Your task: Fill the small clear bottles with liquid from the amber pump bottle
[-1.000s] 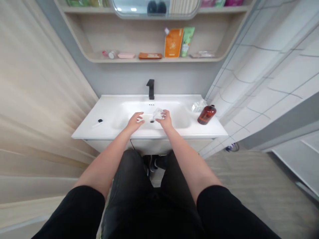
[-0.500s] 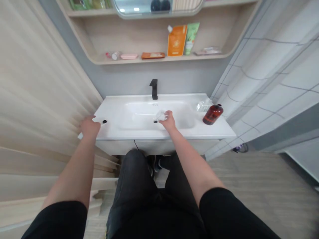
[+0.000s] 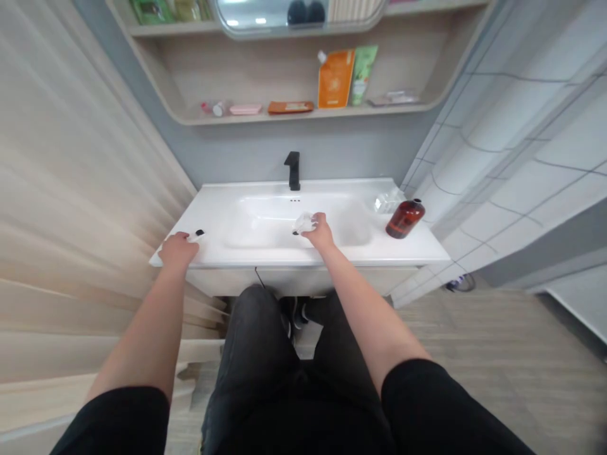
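My left hand (image 3: 179, 248) is at the left end of the countertop, its fingers bent at the near end of a small clear bottle with a black cap (image 3: 196, 234) that lies on its side. The back of the hand hides where the fingertips meet it. Over the basin, my right hand (image 3: 320, 232) is closed on a clear plastic bottle (image 3: 303, 222), tilted to the left. Its lower left end is close to the dark drain (image 3: 296, 232), and the fingers cover its right end.
A black faucet (image 3: 294, 170) stands behind the white basin (image 3: 265, 221). At the right of the countertop are a reddish-brown bottle (image 3: 404, 218) and a clear container (image 3: 387, 201). Above hangs a shelf with an orange pouch (image 3: 336, 79) and a green tube (image 3: 364, 74). Beige curtains (image 3: 90, 189) border the left.
My left hand has moved to the right and slightly nearer to me, away from the curtain, onto the countertop. My right hand and its clear bottle have hardly moved.
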A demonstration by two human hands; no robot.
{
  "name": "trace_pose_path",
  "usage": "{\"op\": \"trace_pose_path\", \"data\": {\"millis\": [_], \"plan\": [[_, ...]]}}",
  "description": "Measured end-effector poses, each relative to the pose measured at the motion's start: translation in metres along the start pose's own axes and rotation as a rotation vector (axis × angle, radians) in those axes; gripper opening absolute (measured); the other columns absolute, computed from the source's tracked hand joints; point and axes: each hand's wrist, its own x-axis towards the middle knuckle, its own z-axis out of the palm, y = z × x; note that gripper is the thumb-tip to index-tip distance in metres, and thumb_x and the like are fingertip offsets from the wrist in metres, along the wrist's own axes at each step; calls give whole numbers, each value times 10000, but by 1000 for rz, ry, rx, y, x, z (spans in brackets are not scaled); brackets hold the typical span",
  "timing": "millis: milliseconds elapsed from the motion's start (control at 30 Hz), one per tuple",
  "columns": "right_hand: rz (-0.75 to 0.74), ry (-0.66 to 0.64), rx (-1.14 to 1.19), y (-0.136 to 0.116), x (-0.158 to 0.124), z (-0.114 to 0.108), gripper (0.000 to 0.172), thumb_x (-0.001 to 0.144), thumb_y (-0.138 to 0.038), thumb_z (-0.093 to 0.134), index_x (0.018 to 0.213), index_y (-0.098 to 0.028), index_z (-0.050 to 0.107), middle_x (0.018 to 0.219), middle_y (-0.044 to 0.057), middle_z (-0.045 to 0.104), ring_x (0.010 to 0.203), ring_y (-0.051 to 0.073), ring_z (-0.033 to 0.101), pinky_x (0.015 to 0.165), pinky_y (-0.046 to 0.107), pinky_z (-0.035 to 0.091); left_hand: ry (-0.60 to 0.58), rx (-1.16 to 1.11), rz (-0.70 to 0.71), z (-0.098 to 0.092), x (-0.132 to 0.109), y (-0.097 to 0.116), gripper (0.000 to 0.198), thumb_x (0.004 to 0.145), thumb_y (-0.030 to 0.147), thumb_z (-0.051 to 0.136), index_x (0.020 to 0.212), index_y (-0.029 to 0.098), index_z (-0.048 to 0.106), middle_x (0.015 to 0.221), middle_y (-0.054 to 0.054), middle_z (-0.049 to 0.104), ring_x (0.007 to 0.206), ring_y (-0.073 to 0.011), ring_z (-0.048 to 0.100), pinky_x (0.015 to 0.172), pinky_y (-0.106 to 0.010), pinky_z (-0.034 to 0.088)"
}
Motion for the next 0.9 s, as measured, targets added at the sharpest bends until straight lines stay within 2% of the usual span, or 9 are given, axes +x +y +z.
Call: {"op": "trace_pose_path", "data": {"millis": [100,200,300,400,467,533,667,767,900], "plan": [[-28,-24,0,-1,-1,0,715,613,-276,893,1227,-296,526,1135,16,711,1028,276,752,995,476,636,8,16,5,-2,0,-5,552,746,248,728,1290,161,772,1329,-209,777,1302,-425,692,1134,-530,532],[-67,-80,29,-4,-4,0,709,612,-282,910,1221,-301,546,1166,29,726,1046,285,761,998,479,640,-5,-51,100,-6,-6,4,416,830,325,711,1212,181,792,1257,-167,801,1274,-399,707,1141,-481,530],[-105,-167,61,-7,-7,0,728,595,-269,940,1215,-301,560,1176,30,739,1036,278,773,997,474,644,23,-292,189,-6,-21,31,449,864,420,727,1265,219,754,1190,-97,794,1158,-317,734,1094,-425,558],[-139,-259,70,-9,-8,0,745,578,-248,964,1207,-303,569,1152,18,750,997,261,772,997,485,646,-19,-610,314,3,-42,74,468,816,434,796,1225,221,720,1087,-52,768,1018,-251,736,1004,-391,592],[-150,-283,65,-9,-7,0,753,573,-252,969,1210,-302,570,1153,16,748,1000,258,766,1004,496,642,-130,-772,414,16,-55,107,407,792,444,829,1117,219,730,1000,-38,755,970,-246,741,981,-399,596],[-129,-253,50,-9,-6,0,763,576,-262,963,1226,-300,566,1153,18,740,1037,269,761,1017,503,636,-253,-916,474,34,-65,141,374,829,481,804,1089,218,745,944,-36,751,922,-249,757,968,-417,599],[-81,-148,-12,-6,-4,1,759,592,-238,927,1253,-306,561,1173,18,723,1088,278,745,1048,500,624,-263,-1074,440,75,-73,197,347,825,524,796,971,214,746,845,-20,703,760,-201,705,856,-385,588],[-86,-111,-62,-4,-2,0,748,597,-185,880,1264,-297,559,1177,13,712,1125,273,721,1089,482,598,-261,-1217,309,101,-71,223,358,814,561,790,866,218,699,755,-6,635,696,-168,620,781,-351,564],[-7,-41,-98,1,1,-1,741,601,-158,832,1282,-268,560,1168,27,694,1142,280,703,1091,468,584,-305,-1335,194,123,-67,238,407,785,596,803,797,224,639,687,14,574,665,-147,560,743,-325,547]]}}
